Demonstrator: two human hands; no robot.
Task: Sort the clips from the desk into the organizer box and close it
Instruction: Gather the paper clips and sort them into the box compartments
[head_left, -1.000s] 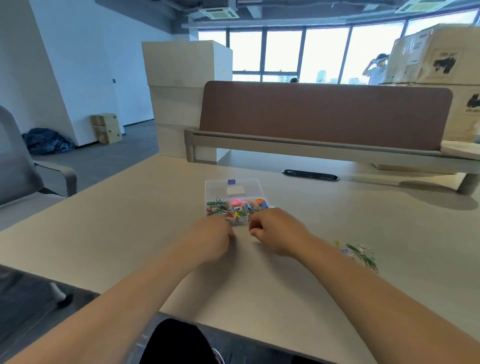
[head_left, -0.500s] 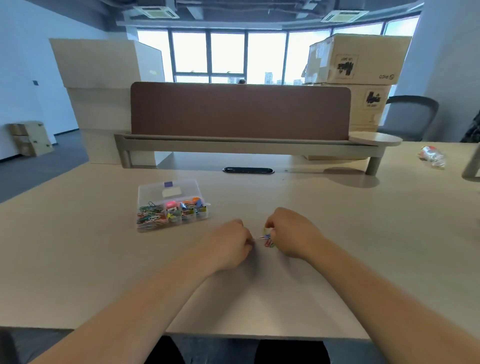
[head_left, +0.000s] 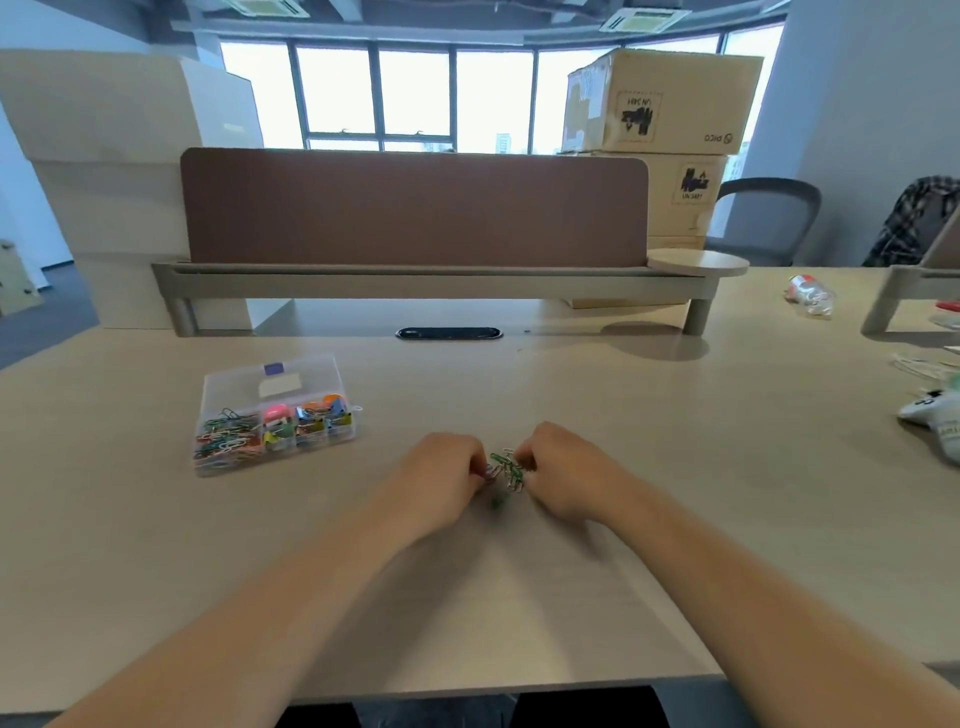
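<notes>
A small heap of green and white paper clips (head_left: 508, 467) lies on the desk between my two hands. My left hand (head_left: 441, 475) has curled fingers pinching clips at the heap's left side. My right hand (head_left: 563, 467) curls round the heap's right side, fingers in the clips. One loose green clip (head_left: 497, 502) lies just in front of the heap. The clear plastic organizer box (head_left: 311, 374) stands to the left with its lid open, its compartments holding coloured paper clips and binder clips.
A brown divider screen (head_left: 415, 208) on a raised shelf crosses the back of the desk, with a black cable slot (head_left: 449, 333) before it. A crumpled plastic bottle (head_left: 810, 296) and white objects (head_left: 935, 415) lie at the far right. Cardboard boxes (head_left: 660, 104) stack behind.
The view swung right, so the box now sits further left. Both hands moved from the box to the clip heap and closed in on it from both sides.
</notes>
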